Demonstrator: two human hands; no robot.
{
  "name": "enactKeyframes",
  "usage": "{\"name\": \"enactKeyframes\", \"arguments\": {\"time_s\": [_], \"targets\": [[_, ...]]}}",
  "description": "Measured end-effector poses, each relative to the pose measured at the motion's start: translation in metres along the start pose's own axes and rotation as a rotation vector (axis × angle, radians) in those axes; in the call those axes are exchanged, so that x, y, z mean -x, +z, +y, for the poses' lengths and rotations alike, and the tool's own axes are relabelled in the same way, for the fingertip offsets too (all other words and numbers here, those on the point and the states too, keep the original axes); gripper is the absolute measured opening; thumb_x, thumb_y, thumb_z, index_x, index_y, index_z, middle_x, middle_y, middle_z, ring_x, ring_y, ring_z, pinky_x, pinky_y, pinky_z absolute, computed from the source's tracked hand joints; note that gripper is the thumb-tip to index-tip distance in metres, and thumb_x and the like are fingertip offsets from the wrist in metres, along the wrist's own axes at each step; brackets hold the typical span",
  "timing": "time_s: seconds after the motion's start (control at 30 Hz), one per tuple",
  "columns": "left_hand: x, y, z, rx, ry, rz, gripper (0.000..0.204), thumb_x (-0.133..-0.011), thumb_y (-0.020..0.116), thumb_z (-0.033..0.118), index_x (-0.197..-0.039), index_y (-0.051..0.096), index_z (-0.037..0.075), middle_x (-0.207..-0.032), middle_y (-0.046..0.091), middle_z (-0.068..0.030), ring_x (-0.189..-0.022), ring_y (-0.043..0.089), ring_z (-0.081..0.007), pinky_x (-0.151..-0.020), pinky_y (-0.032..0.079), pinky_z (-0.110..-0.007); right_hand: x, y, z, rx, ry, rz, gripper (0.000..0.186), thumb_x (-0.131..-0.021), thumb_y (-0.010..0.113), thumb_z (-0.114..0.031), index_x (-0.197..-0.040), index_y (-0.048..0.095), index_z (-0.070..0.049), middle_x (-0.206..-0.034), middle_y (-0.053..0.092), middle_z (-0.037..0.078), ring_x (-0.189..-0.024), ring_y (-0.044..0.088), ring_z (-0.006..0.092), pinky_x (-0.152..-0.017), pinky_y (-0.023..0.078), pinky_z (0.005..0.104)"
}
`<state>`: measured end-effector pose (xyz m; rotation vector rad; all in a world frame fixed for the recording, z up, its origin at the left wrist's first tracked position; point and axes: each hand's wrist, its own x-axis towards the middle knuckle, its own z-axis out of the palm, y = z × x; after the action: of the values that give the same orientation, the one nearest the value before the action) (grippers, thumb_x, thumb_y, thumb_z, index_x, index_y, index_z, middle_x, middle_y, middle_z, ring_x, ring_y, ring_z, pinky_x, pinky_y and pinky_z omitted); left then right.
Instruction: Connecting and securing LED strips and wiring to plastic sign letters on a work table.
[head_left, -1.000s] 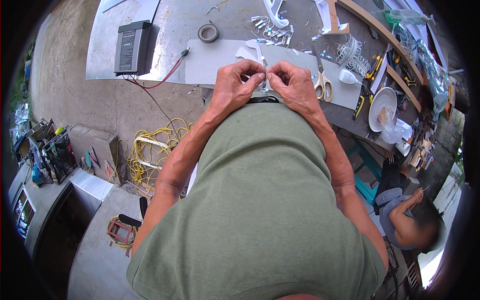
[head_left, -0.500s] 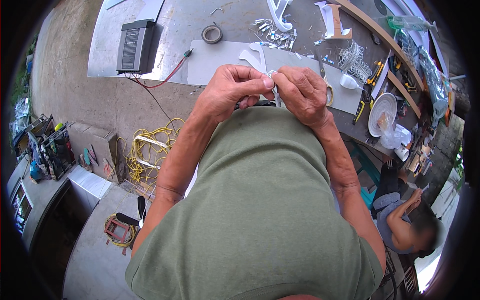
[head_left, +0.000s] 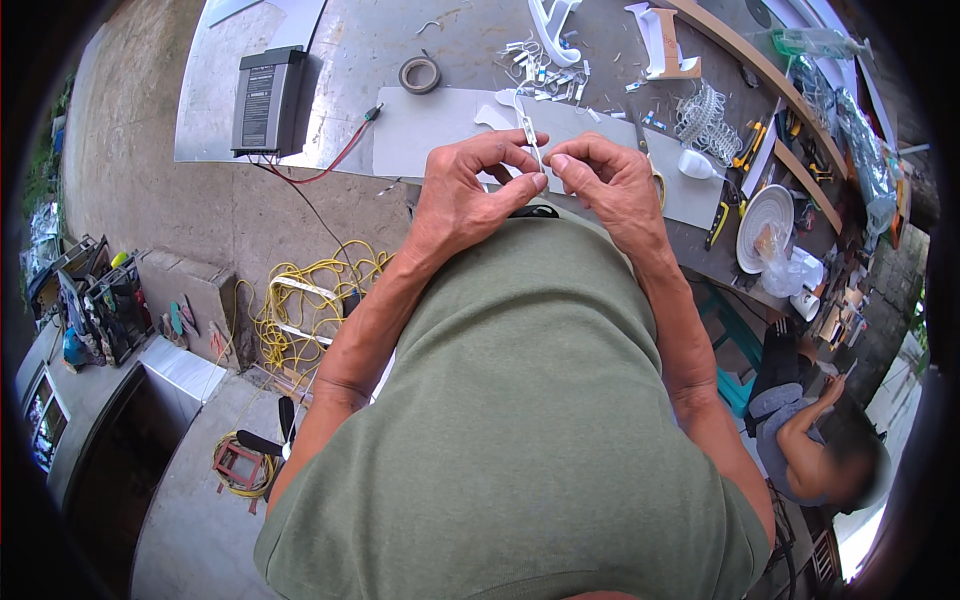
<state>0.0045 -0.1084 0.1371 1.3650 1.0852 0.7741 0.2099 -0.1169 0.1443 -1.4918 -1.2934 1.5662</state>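
Observation:
My left hand (head_left: 472, 195) pinches a thin white wire with a small white module (head_left: 530, 128), which runs up toward a white cut-out shape (head_left: 496, 117) on a grey sheet (head_left: 425, 140). My right hand (head_left: 620, 195) is beside it, thumb and forefinger closed near the wire; what lies in that pinch is too small to make out. Both hands are above my green shirt at the table's near edge. Scissors (head_left: 657, 182) are partly hidden behind my right hand, and a white bottle (head_left: 698, 164) lies to their right.
Grey metal table (head_left: 350, 60) holds a black power unit (head_left: 262, 100), tape roll (head_left: 420, 73), white letters (head_left: 550, 30), small modules (head_left: 560, 80), tools (head_left: 750, 145) and a white dish (head_left: 762, 230). Yellow cable (head_left: 300, 290) lies at left below. A seated person (head_left: 800, 440) works at lower right.
My hands rose slightly, then settled a little apart. More of the white wire and its module now shows above my fingers. My right hand has uncurled somewhat from half a second ago.

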Motion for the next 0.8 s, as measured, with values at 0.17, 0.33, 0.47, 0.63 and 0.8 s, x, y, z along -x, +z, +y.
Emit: {"name": "enactKeyframes", "arguments": {"time_s": [0.17,0.33,0.47,0.63,0.8], "targets": [[-0.0022,0.0029,0.0026,-0.089,0.031,0.006,0.012,-0.080,0.078,0.005,-0.089,0.075,-0.001,-0.118,0.071,-0.0156,-0.079,0.070,-0.0122,-0.072,0.058,-0.027,-0.0004,0.0003,0.0024,-0.074,0.041,-0.030,0.021,-0.092,0.072,-0.017,-0.103,0.074,0.001,-0.086,0.068,0.000,-0.078,0.059,0.0065,-0.070,0.049,0.0236],[-0.0013,0.0050,0.0000,-0.137,0.045,-0.008,0.010,-0.078,0.075,0.002,-0.087,0.075,-0.003,-0.112,0.073,-0.0164,-0.077,0.071,-0.0132,-0.071,0.058,-0.027,-0.0001,-0.0013,0.0021,-0.128,0.079,-0.047,0.021,-0.092,0.073,-0.017,-0.103,0.074,0.001,-0.088,0.070,0.002,-0.079,0.059,0.0064,-0.072,0.050,0.0229],[-0.0014,0.0051,-0.0005,-0.145,0.045,-0.011,0.011,-0.076,0.076,0.002,-0.085,0.075,-0.003,-0.110,0.073,-0.0182,-0.077,0.071,-0.0136,-0.071,0.058,-0.027,-0.0009,-0.0032,0.0057,-0.166,0.091,-0.069,0.019,-0.091,0.073,-0.016,-0.101,0.075,0.000,-0.086,0.070,0.002,-0.078,0.060,0.0065,-0.071,0.050,0.0234],[-0.0022,0.0059,0.0036,-0.156,0.044,0.000,0.011,-0.075,0.076,0.002,-0.085,0.075,-0.002,-0.108,0.073,-0.0194,-0.077,0.071,-0.0143,-0.071,0.057,-0.028,-0.0021,-0.0027,0.0058,-0.143,0.074,-0.075,0.018,-0.091,0.073,-0.015,-0.100,0.074,0.001,-0.086,0.070,0.001,-0.079,0.061,0.0067,-0.073,0.051,0.0232],[-0.0020,0.0063,0.0016,-0.183,0.060,-0.003,0.012,-0.075,0.076,0.002,-0.085,0.075,-0.003,-0.100,0.074,-0.0165,-0.075,0.070,-0.0148,-0.070,0.057,-0.028,-0.0040,-0.0024,0.0075,-0.174,0.082,-0.106,0.016,-0.091,0.072,-0.014,-0.099,0.073,0.001,-0.087,0.070,0.002,-0.081,0.063,0.0076,-0.075,0.053,0.0240]]}}
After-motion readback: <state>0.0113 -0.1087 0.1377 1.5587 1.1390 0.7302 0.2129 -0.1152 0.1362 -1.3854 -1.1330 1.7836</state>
